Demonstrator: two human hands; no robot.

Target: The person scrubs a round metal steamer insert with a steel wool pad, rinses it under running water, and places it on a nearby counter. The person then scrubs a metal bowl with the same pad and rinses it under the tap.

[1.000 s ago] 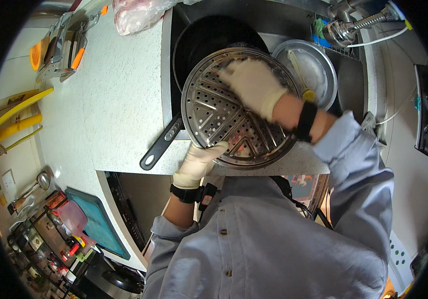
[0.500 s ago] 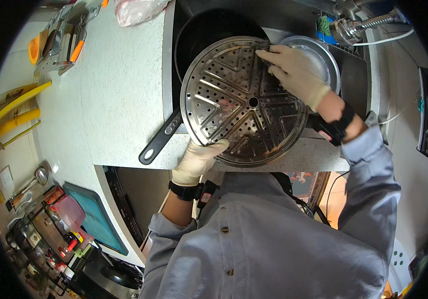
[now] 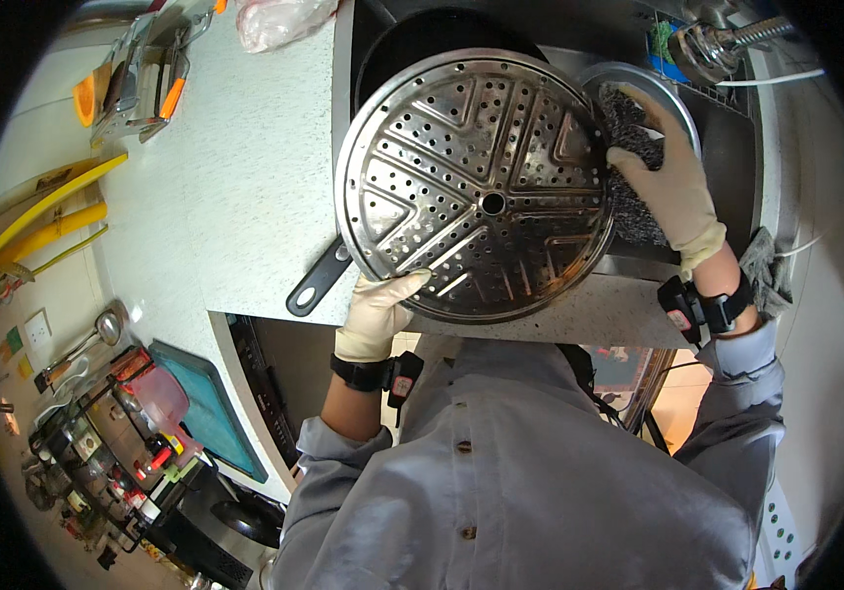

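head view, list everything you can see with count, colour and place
perforated tray: one, silver, centre
scrubber: one, dark grey, beside the tray's right edge
sink: one, dark grey, upper right
pan: one, black, behind the tray
basin: one, silver, in the sink
tap: one, silver, upper right
counter: one, pale speckled, left
plastic bag: one, clear, top
long objects: count unclear, yellow, far left
ladle: one, silver, left
board: one, teal, lower left
bottles and jars: too small to count, mixed, lower left
rag: one, grey, right
shirt: one, grey-blue, lower centre
hands: two, cream-gloved, left on tray, right on scrubber
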